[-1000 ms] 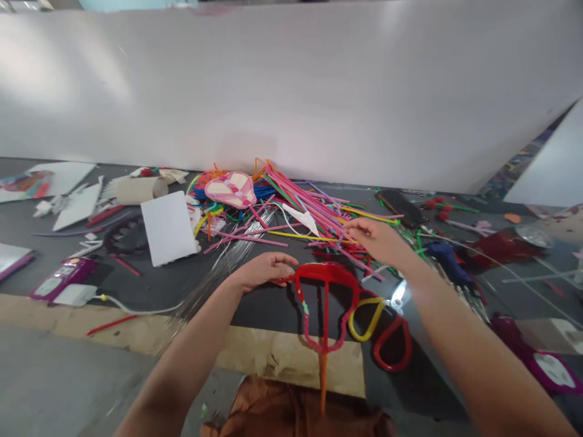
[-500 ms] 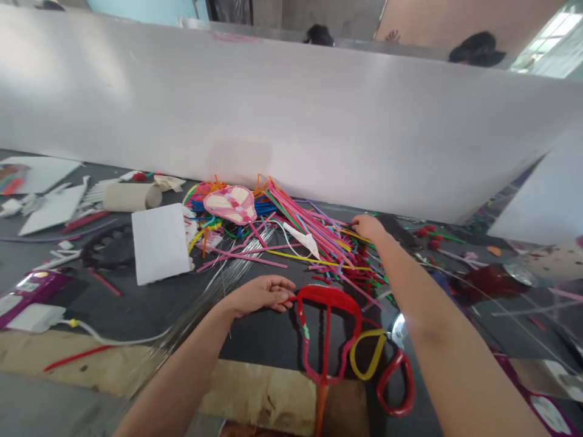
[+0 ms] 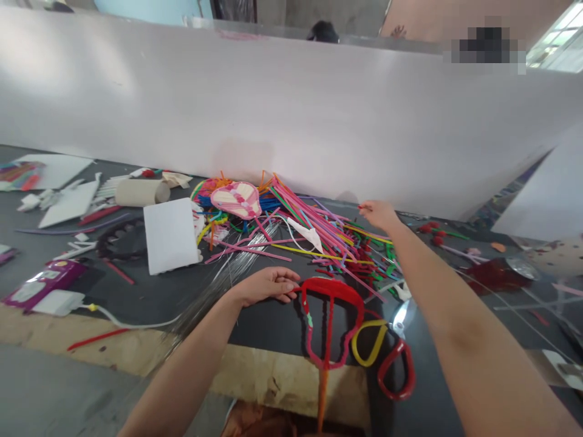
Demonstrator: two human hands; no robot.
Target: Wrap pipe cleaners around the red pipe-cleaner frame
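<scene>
My left hand (image 3: pixel 272 284) pinches a red end at the upper left of a pipe-cleaner frame (image 3: pixel 334 289). The frame has a thick red top, pink lower sides, a red strip down its middle and an orange stem toward me. My right hand (image 3: pixel 381 216) is raised past the right end of a heap of coloured pipe cleaners (image 3: pixel 314 224). Its fingertips are closed on a small red piece, mostly hidden. Scissors (image 3: pixel 396 346) with one yellow and one red handle lie right of the frame, beside my right forearm.
A pink and cream pipe-cleaner shape (image 3: pixel 237 200) lies on the heap. Left of it are a white card (image 3: pixel 170 237), a cardboard tube (image 3: pixel 141 192), a black ring (image 3: pixel 119 243) and a purple glue gun (image 3: pixel 48 282). A tall white board (image 3: pixel 291 115) stands behind; people's heads show beyond.
My right hand has lifted from the heap and moved toward the board, with a red bit at its fingertips. My left hand keeps its pinch on the frame. The view has shifted slightly.
</scene>
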